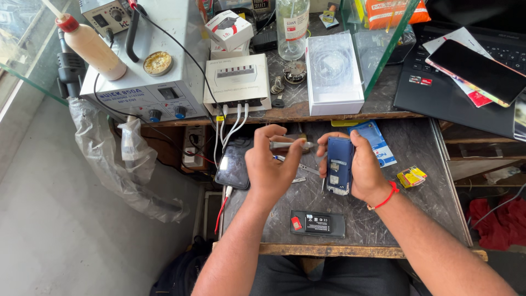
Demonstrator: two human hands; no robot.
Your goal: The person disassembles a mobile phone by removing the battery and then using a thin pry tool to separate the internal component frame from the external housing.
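My right hand (366, 167) grips a small blue phone (339, 164) with its back cover off, held upright over the dark worktop (416, 159). Just left of the phone, my left hand (269, 167) holds a slim silver screwdriver (289, 144), its tip pointing right toward the phone's top. A black battery (318, 223) with a red chip beside it lies on the worktop in front of my hands. A black smartphone (233, 164) lies face up to the left, plugged into a cable.
On the raised shelf stand a soldering station (142, 60), a white charging hub (236, 82), a glass bottle (291, 27), a white box (333, 74) and a laptop (466, 77) with a phone on it. A blue packet (378, 142) and a small yellow packet (411, 176) lie right.
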